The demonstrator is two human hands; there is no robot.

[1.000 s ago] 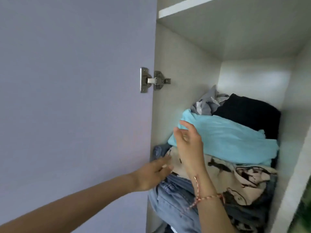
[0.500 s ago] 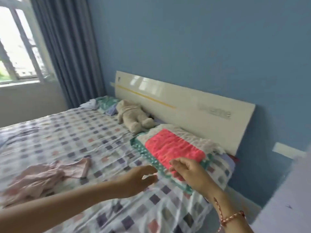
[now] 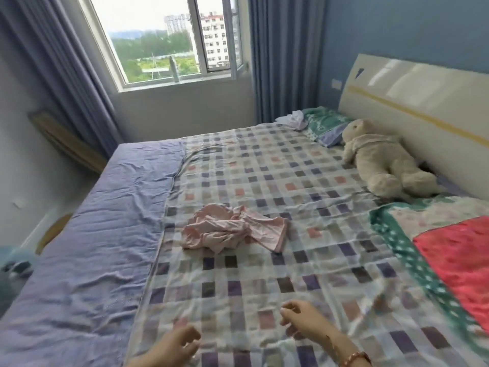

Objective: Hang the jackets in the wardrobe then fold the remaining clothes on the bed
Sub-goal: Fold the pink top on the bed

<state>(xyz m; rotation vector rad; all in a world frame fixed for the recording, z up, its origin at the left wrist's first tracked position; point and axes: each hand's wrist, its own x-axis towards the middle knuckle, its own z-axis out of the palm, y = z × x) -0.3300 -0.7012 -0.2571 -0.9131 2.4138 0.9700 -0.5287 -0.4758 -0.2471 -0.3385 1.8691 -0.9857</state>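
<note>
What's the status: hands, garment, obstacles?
Left hand and right hand empty, open. Pink garment crumpled on bed, untouched. Nothing between.

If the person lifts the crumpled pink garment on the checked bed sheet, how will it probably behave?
The crumpled pink garment lies in soft folds, so it will likely hang limp and unfold when lifted. The fabric looks thin, so it is probably light. Pushed, it would likely bunch up on the checked bed sheet rather than slide whole.
</note>
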